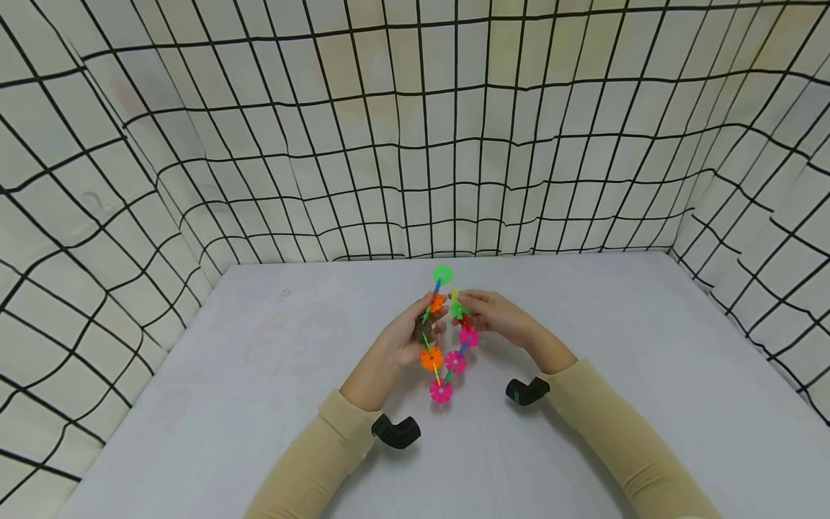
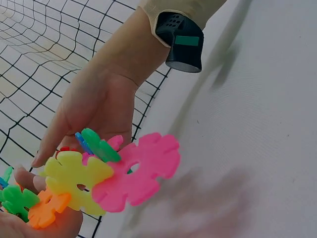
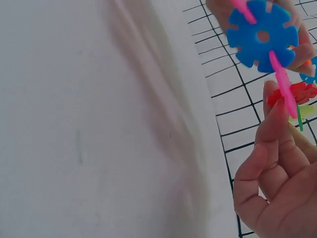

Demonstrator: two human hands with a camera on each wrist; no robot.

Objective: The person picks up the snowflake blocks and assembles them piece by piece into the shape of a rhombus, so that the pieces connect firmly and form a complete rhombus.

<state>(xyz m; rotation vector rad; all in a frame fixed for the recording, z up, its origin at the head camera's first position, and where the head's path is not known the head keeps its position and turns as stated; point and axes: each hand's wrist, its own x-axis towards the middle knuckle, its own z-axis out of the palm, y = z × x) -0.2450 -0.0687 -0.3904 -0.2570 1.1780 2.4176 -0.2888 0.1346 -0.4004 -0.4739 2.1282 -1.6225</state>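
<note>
A chain of slotted plastic snowflake discs in several colours hangs in a V between the two hands, in the middle of the head view. My left hand (image 1: 403, 339) holds its left side, around an orange disc (image 1: 431, 358) and the links above. A light green disc (image 1: 442, 274) tops that side. At the bottom is a pink disc (image 1: 441, 391). On the other side, my right hand (image 1: 499, 315) pinches the end by a green disc (image 1: 459, 310) and a red disc (image 3: 297, 94). A blue disc (image 3: 262, 35) shows close up in the right wrist view.
The chain is held above a white-covered table (image 1: 292, 339). Black-lined netting (image 1: 447, 144) over pale walls encloses the back and sides. Black curved wrist mounts (image 1: 397, 432) stick out from both beige sleeves (image 1: 324, 454).
</note>
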